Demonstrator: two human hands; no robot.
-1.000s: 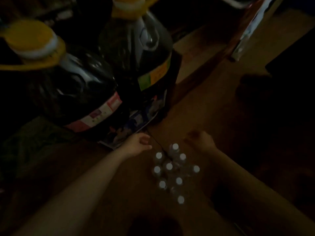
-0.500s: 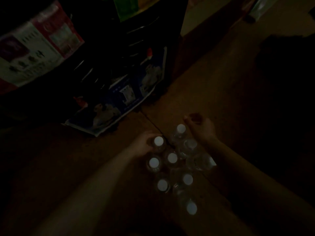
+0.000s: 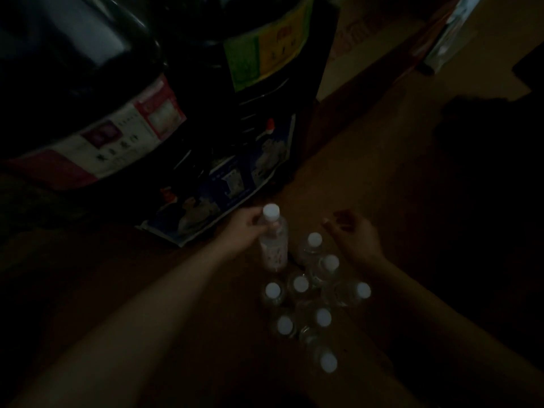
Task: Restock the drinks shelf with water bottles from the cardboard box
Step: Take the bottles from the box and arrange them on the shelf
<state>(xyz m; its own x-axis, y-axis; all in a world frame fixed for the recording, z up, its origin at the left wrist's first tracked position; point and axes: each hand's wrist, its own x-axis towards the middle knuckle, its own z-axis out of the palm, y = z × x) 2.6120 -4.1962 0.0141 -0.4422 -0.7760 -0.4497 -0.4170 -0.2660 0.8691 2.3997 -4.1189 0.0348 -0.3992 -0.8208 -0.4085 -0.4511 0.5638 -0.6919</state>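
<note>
Head view shows the left hand (image 3: 245, 229) holding one water bottle (image 3: 273, 245) at 12 o'clock of the bottle cluster (image 3: 309, 301), the right hand (image 3: 353, 240) loosely open; swinging it may topple neighbours.

Held bottle (image 3: 273, 241): clear plastic, white cap, pale label; upright, raised above the rest, gripped near the neck by the left hand (image 3: 246, 228)
Bottle cluster (image 3: 312, 295): seven white-capped clear bottles; close together on the brown surface; one (image 3: 347, 293) tilted rightward
</note>
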